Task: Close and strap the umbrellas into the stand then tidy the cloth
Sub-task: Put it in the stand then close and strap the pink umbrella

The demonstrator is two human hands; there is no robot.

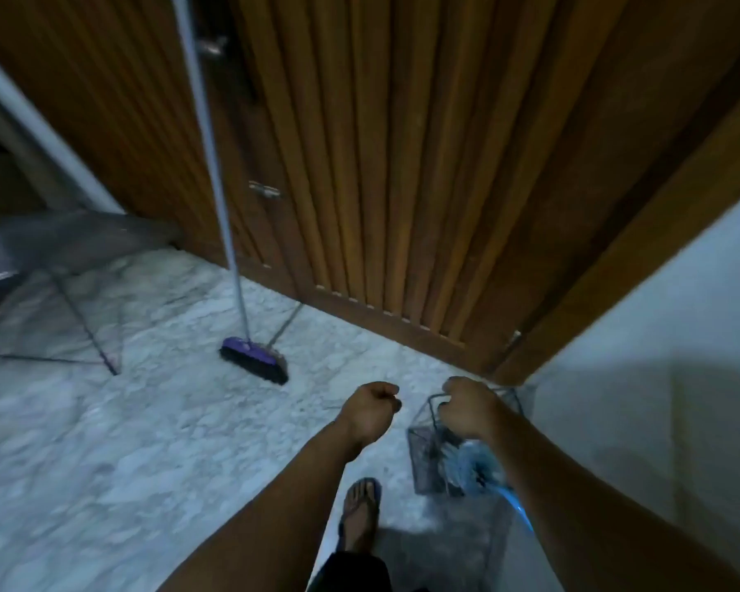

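Wire stand gripped by its rim in the corner

The right hand [466, 410] curls round the top wire of the stand [428, 459], a blue umbrella [473, 465] inside; the left hand [370, 405] is fisted, empty. Likely light, rigid mesh; the rim suits lifting.

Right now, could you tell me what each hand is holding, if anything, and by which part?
The right hand grips the wire umbrella stand by its top rim. The left hand is curled in a fist and holds nothing.
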